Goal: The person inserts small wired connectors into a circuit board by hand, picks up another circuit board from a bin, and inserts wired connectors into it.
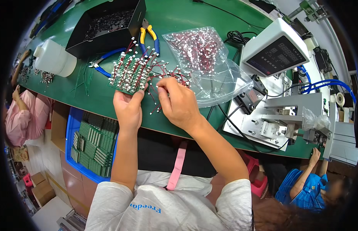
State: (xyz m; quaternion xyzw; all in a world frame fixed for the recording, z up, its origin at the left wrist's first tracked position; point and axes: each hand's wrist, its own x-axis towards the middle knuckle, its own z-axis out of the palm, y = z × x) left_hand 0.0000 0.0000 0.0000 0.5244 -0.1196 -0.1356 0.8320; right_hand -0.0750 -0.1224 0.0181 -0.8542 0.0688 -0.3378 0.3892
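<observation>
My left hand [128, 108] grips the lower edge of a green circuit board panel [125, 87], thumb on top. Rows of small white connectors with dark red wires stand on the panel. Just to its right, my right hand [179, 103] is closed in a pinch; what lies between its fingertips is too small to make out. Behind that hand is a loose heap of red and black wire leads [178, 72] with white plugs, some strands lying on the green table between both hands. A clear plastic bag [221, 86] full of similar leads lies beyond the right hand.
Behind the panel are yellow-blue pliers [149, 40], blue-handled cutters [104, 71] and a black box [79, 49] of small dark parts. A white bottle [56, 59] stands left. Right is a white machine [275, 50] with cables. A blue bin [72, 119] holds boards. Co-workers sit either side.
</observation>
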